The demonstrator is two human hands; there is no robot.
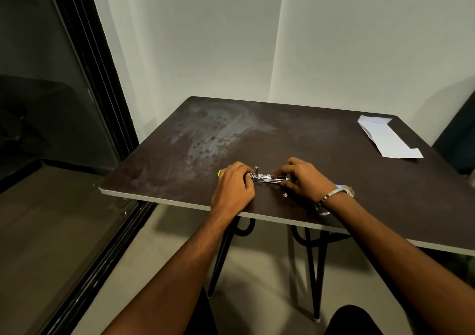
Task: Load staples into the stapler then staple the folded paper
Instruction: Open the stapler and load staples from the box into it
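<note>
The stapler lies opened on the dark table, its metal staple channel showing between my hands; a yellow part peeks out left of my left hand. My left hand grips the stapler's left end. My right hand pinches at the channel's right end; I cannot tell whether staples are between the fingers. A small metallic bit lies on the table just below the stapler. The folded white paper lies at the far right of the table, well apart from both hands.
The table stands in a corner with white walls behind it. A dark glass sliding door runs along the left. The table's near edge passes under my forearms, with black hairpin legs below. My right wrist wears a metal bangle.
</note>
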